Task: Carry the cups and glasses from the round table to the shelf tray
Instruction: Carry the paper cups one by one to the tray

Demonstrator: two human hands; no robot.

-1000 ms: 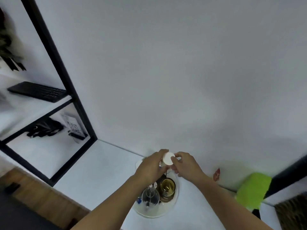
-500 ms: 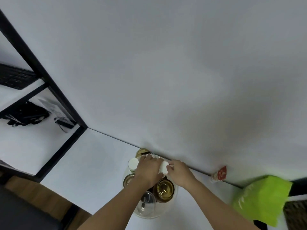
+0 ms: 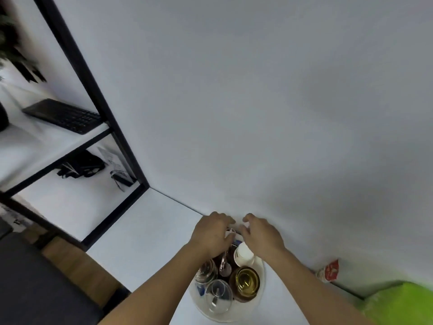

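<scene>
Sitting under right hand [image 3: 262, 235], white cup [image 3: 243, 254]

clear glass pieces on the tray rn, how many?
2 clearly visible: a clear glass at the near edge of the tray, and a clear glass just behind it on the left. The hands may hide more at the back.

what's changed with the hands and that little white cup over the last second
A second ago both hands pinched the small white cup above the tray. Now the cup stands on the tray's far side and the left hand and right hand hover over it, fingers loose. The amber glass and clear glasses stayed put.
</scene>
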